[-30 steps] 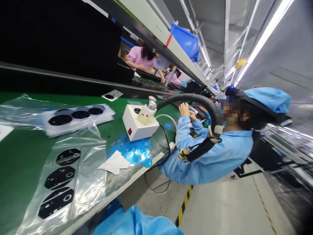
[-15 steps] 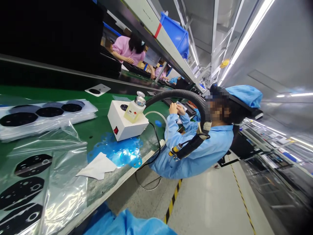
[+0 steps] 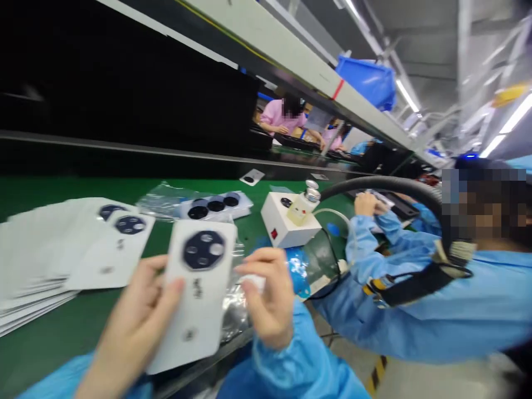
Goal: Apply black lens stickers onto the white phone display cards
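My left hand (image 3: 143, 310) grips a white phone back cover (image 3: 201, 318) by its left edge, thumb on its face. A dark round camera area (image 3: 203, 250) with several lens openings sits at the cover's upper end. Just right of the cover, my right hand (image 3: 270, 296) is closed with fingers bent around a small white wipe (image 3: 254, 281), which is partly hidden and blurred. On the left of the green bench (image 3: 103, 310), many similar white covers (image 3: 54, 238) lie fanned out in an overlapping row.
Behind the held cover lies a stack of black discs (image 3: 216, 206) in clear plastic. A white box (image 3: 286, 235) carries a pump bottle (image 3: 303, 208), with blue film (image 3: 300, 271) nearby. A black hose (image 3: 386, 183) arches toward a co-worker in blue (image 3: 415, 316) on the right.
Both my hands have come into view, the left with a white phone back cover and the right with a white wipe. My view has swung left, showing the fanned covers.
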{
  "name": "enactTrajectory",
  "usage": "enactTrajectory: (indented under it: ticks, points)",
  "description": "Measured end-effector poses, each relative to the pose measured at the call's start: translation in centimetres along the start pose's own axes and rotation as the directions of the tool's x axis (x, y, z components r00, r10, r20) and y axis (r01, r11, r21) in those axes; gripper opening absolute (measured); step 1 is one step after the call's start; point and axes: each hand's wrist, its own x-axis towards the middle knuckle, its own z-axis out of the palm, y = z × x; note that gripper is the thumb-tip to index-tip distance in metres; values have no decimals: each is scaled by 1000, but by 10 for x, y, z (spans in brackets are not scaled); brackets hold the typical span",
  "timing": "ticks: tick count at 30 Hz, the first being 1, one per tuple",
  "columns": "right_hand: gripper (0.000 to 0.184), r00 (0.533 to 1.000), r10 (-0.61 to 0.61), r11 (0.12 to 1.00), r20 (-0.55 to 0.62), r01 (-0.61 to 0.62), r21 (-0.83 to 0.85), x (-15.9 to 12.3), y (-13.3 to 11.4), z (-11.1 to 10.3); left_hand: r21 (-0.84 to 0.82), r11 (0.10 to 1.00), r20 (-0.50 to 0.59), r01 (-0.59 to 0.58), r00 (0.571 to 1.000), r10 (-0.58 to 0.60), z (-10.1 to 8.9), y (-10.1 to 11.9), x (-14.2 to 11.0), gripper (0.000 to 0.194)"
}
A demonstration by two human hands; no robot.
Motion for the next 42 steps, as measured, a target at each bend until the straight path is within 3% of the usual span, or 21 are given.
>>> enactTrajectory:
  ticks: [2, 4, 7, 13, 20, 26, 31, 33, 37, 42]
  points:
    - [23, 998, -51, 999, -37, 51, -7, 2, 4, 4, -69, 996, 29, 58, 998, -56, 15, 42, 10, 49]
    - [29, 988, -149, 986, -34, 146, -75, 2, 10, 1, -118, 990, 54, 76, 996, -70, 30, 57, 10, 46]
    - [35, 973, -230, 966, -8, 228, -125, 1, 18, -6, -104, 993, 71, 46, 997, -39, 40, 50, -1, 48]
    - [37, 950, -311, 945, 23, 312, -95, -5, 24, -5, -81, 996, 200, -26, 979, 41, 41, 37, -2, 47]
    - [34, 921, -387, 921, -36, 388, 38, -10, 28, -9, -4, 998, 284, -64, 957, 63, 50, 34, 2, 22]
    - [28, 941, -338, 941, 15, 338, 15, -15, 30, -11, 197, 935, 320, -295, 921, 223, 48, 29, 7, 17]
    - [23, 932, -342, 939, 120, 335, 72, -13, 33, -14, 283, 908, 290, -308, 930, 225, 53, 26, 12, 26]
    - [20, 953, -291, 954, 80, 283, 96, -12, 34, -16, 329, 891, 277, -314, 934, 227, 56, 24, 12, 30]
    - [11, 997, -77, 996, -1, 77, 50, -10, 31, -19, 412, 838, 268, -357, 927, 263, 59, 21, 9, 38]
    - [4, 996, -60, 998, 60, 58, 36, -8, 32, -19, 449, 780, 287, -437, 897, 337, 59, 20, 7, 48]
